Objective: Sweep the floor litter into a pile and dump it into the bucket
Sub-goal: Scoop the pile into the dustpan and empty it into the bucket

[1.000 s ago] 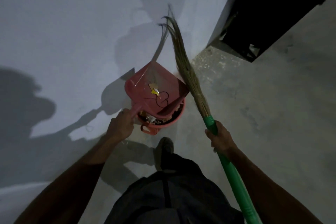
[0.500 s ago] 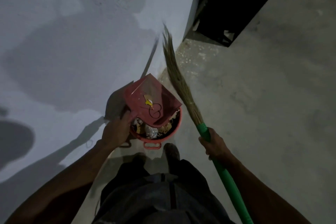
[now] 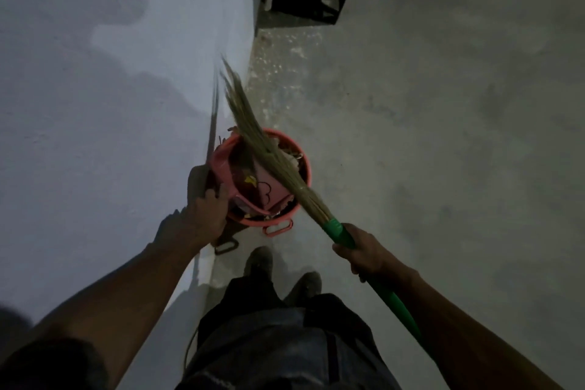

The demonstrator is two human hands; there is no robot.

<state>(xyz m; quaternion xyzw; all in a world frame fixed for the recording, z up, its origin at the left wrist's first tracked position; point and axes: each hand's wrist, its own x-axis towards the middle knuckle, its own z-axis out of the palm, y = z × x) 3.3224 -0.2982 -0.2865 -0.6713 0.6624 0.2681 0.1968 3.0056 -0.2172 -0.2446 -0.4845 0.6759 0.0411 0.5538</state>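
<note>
L hand [image 3: 202, 218] fingers curled on dustpan [image 3: 240, 174] handle, pan tipped into bucket [image 3: 300, 161] by wall. R hand [image 3: 364, 251] grips broom [image 3: 278, 161] handle; bristles lie across pan and bucket.

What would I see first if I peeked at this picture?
First you'd spot the pink bucket on the floor by the wall, full of litter, with a pink dustpan tipped into it by the left hand. Next, the broom: its straw bristles lie across the bucket's top, and the right hand grips its bright green handle.
</note>
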